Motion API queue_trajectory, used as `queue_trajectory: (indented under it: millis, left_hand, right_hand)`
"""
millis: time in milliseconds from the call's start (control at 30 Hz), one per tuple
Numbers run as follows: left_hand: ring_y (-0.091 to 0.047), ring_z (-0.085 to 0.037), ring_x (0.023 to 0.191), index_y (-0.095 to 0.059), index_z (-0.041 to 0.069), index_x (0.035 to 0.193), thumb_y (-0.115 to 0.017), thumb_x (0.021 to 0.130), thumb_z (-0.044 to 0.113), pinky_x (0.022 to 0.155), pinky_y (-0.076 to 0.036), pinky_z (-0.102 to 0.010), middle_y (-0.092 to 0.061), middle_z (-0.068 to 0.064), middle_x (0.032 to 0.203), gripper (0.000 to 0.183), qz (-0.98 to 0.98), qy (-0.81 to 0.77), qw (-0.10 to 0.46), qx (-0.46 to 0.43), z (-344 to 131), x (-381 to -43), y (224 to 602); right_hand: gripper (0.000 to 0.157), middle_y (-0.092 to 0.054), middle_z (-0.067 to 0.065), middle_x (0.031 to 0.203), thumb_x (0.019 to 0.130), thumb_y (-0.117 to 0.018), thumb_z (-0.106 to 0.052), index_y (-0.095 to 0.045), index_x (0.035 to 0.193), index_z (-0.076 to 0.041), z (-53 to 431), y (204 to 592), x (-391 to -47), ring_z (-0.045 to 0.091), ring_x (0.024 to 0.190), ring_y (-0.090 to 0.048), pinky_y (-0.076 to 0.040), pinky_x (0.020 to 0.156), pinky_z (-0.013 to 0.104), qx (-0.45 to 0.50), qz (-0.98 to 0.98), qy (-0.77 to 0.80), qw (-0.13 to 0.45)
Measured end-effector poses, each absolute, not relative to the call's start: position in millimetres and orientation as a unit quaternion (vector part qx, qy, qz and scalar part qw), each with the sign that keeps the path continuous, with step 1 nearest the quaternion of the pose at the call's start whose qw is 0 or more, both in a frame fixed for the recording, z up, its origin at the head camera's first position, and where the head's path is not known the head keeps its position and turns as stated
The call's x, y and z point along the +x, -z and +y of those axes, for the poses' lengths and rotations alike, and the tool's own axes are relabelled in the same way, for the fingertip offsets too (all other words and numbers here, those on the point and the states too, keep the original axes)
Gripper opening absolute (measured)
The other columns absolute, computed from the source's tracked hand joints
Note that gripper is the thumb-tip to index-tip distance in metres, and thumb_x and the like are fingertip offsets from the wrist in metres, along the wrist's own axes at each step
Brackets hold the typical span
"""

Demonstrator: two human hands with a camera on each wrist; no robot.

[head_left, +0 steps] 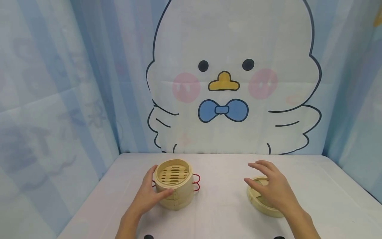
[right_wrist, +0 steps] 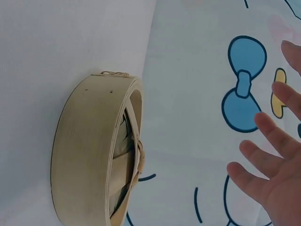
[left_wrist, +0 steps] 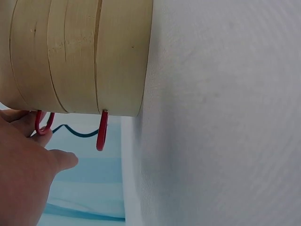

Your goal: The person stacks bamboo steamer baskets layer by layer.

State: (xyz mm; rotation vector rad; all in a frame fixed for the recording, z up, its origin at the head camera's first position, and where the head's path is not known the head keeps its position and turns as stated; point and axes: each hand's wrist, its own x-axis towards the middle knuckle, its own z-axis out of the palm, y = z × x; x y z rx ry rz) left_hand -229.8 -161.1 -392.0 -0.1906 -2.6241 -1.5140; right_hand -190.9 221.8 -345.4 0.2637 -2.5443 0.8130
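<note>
A stack of round bamboo steamer baskets [head_left: 176, 197] stands upright left of the table's middle, its slatted top tier uncovered. Red loop handles [left_wrist: 102, 132] stick out from its sides. My left hand [head_left: 147, 196] holds the stack's left side, thumb across the front and fingers round toward the back; the left wrist view hides part of those fingers behind the bamboo. On the right lies a shallow bamboo steamer lid [right_wrist: 87, 150] with a strap across its top. Above it hovers my right hand [head_left: 273, 186], fingers spread and apart from the lid, holding nothing.
Both things rest on a white-covered table [head_left: 221, 199]. Behind it hangs a curtain [head_left: 232, 139] with a cartoon bird, and more blue and white cloth closes off both sides. Two small black objects [head_left: 148, 236] show at the table's near edge.
</note>
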Motion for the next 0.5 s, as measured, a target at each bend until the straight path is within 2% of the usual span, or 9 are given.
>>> queue_trajectory:
  millis: [167,367,500]
  left_hand:
    - [-0.020,-0.044,0.148,-0.018,0.003,0.159,-0.088,0.075,0.048,0.112,-0.029,-0.064,-0.018,-0.023,0.164,0.118,-0.867,0.492,0.051,-0.056,-161.5,-228.7,391.2]
    - [-0.023,-0.044,0.147,-0.018,0.004,0.159,-0.087,0.077,0.047,0.111,-0.030,-0.065,-0.018,-0.023,0.164,0.116,-0.867,0.492,0.049,-0.059,-162.6,-228.7,392.4]
    - [-0.025,-0.044,0.146,-0.018,0.004,0.159,-0.087,0.077,0.048,0.110,-0.031,-0.066,-0.018,-0.023,0.164,0.116,-0.868,0.491,0.047,-0.057,-163.1,-228.7,392.8]
  right_hand:
    - [0.053,-0.053,0.021,0.137,0.086,-0.083,-0.031,-0.067,0.130,-0.005,229.5,348.0,-190.2,0.046,0.125,-0.050,-0.042,0.099,0.066,0.082,-0.930,-0.290,0.212]
    - [0.056,-0.050,0.025,0.140,0.090,-0.078,-0.037,-0.064,0.133,-0.005,243.2,351.8,-191.9,0.051,0.127,-0.046,-0.040,0.097,0.071,0.054,-0.946,-0.274,0.165]
    - [0.055,-0.051,0.026,0.138,0.091,-0.077,-0.036,-0.064,0.133,-0.004,253.4,355.9,-192.7,0.052,0.126,-0.046,-0.039,0.097,0.071,0.049,-0.949,-0.270,0.156]
